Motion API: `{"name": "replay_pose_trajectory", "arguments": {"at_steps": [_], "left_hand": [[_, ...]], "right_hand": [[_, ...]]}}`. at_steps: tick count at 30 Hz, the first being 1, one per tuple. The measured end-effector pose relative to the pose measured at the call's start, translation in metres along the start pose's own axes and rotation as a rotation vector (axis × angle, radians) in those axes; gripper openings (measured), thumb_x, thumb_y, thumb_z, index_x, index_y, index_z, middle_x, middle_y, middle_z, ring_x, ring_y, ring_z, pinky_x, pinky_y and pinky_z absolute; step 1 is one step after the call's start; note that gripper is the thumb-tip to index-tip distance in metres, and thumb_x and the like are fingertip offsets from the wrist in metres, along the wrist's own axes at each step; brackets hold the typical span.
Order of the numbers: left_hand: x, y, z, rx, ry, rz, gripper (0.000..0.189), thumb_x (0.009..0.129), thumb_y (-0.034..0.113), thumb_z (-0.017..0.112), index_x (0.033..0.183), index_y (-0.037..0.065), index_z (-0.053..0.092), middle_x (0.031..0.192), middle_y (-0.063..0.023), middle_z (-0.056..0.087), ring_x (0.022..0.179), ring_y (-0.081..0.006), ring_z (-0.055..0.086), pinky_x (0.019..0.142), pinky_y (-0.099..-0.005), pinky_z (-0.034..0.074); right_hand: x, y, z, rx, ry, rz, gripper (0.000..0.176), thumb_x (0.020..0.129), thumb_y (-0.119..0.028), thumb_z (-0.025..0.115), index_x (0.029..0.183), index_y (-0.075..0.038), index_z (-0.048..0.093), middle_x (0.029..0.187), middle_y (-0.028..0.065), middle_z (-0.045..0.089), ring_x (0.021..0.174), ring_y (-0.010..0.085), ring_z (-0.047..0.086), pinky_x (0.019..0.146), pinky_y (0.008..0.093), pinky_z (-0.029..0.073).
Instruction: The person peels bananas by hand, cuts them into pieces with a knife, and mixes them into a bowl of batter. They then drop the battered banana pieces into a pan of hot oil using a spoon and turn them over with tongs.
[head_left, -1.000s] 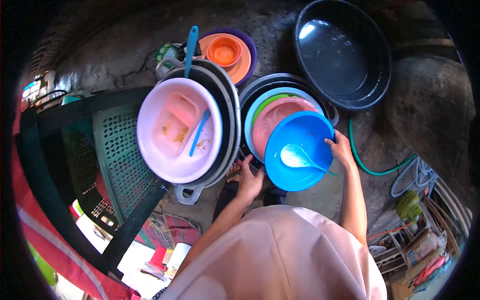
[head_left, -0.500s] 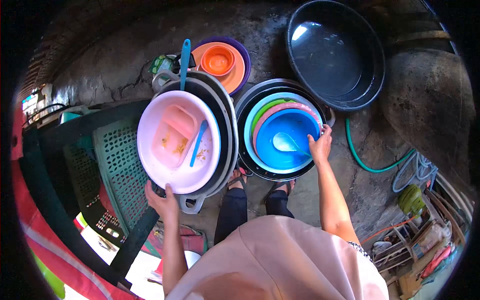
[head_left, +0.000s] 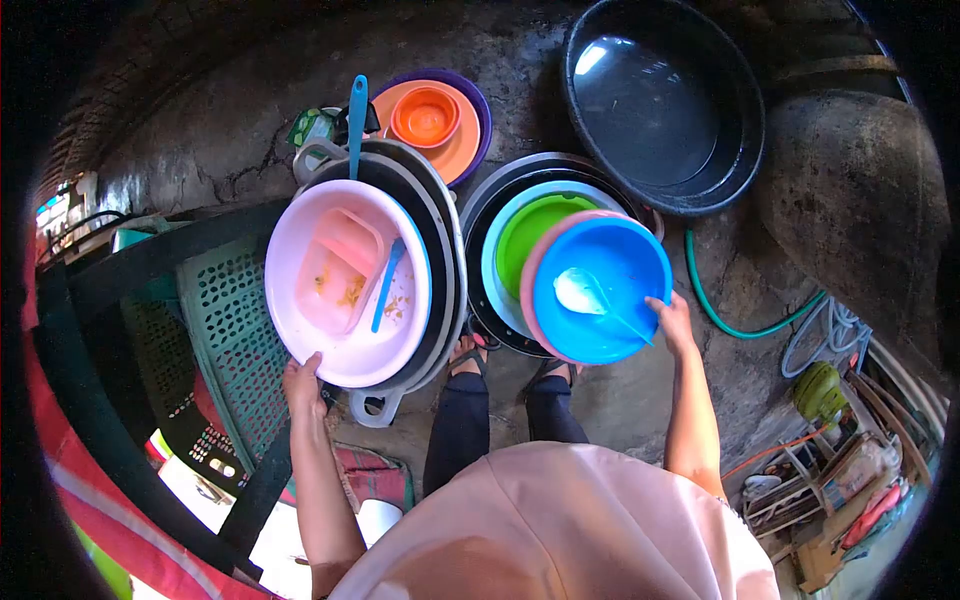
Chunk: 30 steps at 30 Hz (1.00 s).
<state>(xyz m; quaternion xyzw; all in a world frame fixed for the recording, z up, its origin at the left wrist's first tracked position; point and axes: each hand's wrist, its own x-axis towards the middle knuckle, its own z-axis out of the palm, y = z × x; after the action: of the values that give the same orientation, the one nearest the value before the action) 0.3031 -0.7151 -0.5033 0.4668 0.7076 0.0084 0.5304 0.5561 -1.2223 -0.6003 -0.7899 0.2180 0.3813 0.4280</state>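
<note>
My right hand (head_left: pixel 676 318) pinches the rim of a blue bowl (head_left: pixel 630 270) with a pale blue ladle (head_left: pixel 581 291) lying in it. A pink bowl (head_left: pixel 530 285) is nested under the blue one. Both are lifted above a green bowl (head_left: pixel 530 225), which rests in a light blue basin (head_left: pixel 493 265) inside a dark pot. At the left, my left hand (head_left: pixel 305 388) grips the lower rim of a lilac basin (head_left: pixel 365 365). That basin holds a pink container (head_left: pixel 335 285) with food scraps and a blue utensil (head_left: pixel 388 285), and sits over stacked large pots (head_left: pixel 450 260).
A big black tub (head_left: pixel 665 110) stands at the upper right, near a green hose (head_left: pixel 735 325). Orange bowls (head_left: pixel 425 117) lie in a purple basin behind the pots. A green perforated crate (head_left: pixel 235 340) is at the left, and a wooden rack (head_left: pixel 790 500) at the lower right.
My right hand has lifted the blue and pink bowls up and to the right, uncovering more of the green bowl. My left hand has shifted slightly left along the lilac rim.
</note>
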Motion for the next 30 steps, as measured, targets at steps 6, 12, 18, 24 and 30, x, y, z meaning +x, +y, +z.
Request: {"name": "replay_pose_trajectory", "arguments": {"at_steps": [6, 12, 18, 24, 30], "left_hand": [[-0.020, 0.010, 0.006, -0.205, -0.021, -0.007, 0.034, 0.076, -0.001, 0.051, 0.110, 0.001, 0.043, 0.104, -0.0113, 0.054, 0.094, -0.0224, 0.055, 0.080, -0.0336, 0.048], [-0.036, 0.009, 0.008, -0.268, -0.033, 0.084, 0.036, 0.076, -0.004, 0.047, 0.111, 0.002, 0.041, 0.109, -0.0126, 0.051, 0.098, -0.0231, 0.054, 0.083, -0.0355, 0.048], [-0.061, 0.011, -0.001, -0.231, -0.015, 0.195, 0.042, 0.076, -0.006, 0.047, 0.116, 0.001, 0.037, 0.111, -0.0123, 0.049, 0.099, -0.0213, 0.053, 0.082, -0.0316, 0.048], [-0.101, 0.026, -0.009, -0.223, -0.047, 0.294, 0.047, 0.076, -0.006, 0.048, 0.120, 0.001, 0.035, 0.113, -0.0111, 0.048, 0.101, -0.0203, 0.050, 0.087, -0.0315, 0.042], [-0.146, 0.058, 0.010, -0.243, -0.172, 0.332, 0.049, 0.076, -0.006, 0.049, 0.121, 0.001, 0.034, 0.115, -0.0123, 0.048, 0.104, -0.0206, 0.049, 0.092, -0.0322, 0.038]], "right_hand": [[-0.055, 0.041, -0.046, 0.263, 0.111, 0.191, 0.032, 0.074, -0.010, 0.060, 0.102, 0.002, 0.054, 0.094, 0.0094, 0.061, 0.084, 0.0173, 0.057, 0.078, 0.0310, 0.044], [-0.056, 0.044, -0.043, 0.237, 0.105, 0.220, 0.026, 0.073, -0.006, 0.059, 0.098, 0.002, 0.056, 0.091, 0.0093, 0.062, 0.079, 0.0166, 0.058, 0.074, 0.0299, 0.045], [-0.057, 0.042, -0.028, 0.357, 0.055, 0.210, 0.029, 0.074, -0.005, 0.060, 0.101, 0.002, 0.054, 0.092, 0.0097, 0.061, 0.079, 0.0173, 0.058, 0.074, 0.0299, 0.045], [-0.083, 0.053, -0.053, 0.405, 0.119, 0.209, 0.030, 0.074, -0.005, 0.059, 0.103, 0.002, 0.053, 0.096, 0.0111, 0.061, 0.083, 0.0183, 0.058, 0.077, 0.0296, 0.045], [-0.111, 0.094, -0.102, 0.441, 0.207, 0.226, 0.038, 0.074, -0.010, 0.060, 0.108, 0.002, 0.050, 0.102, 0.0111, 0.058, 0.090, 0.0208, 0.056, 0.082, 0.0324, 0.043]]}}
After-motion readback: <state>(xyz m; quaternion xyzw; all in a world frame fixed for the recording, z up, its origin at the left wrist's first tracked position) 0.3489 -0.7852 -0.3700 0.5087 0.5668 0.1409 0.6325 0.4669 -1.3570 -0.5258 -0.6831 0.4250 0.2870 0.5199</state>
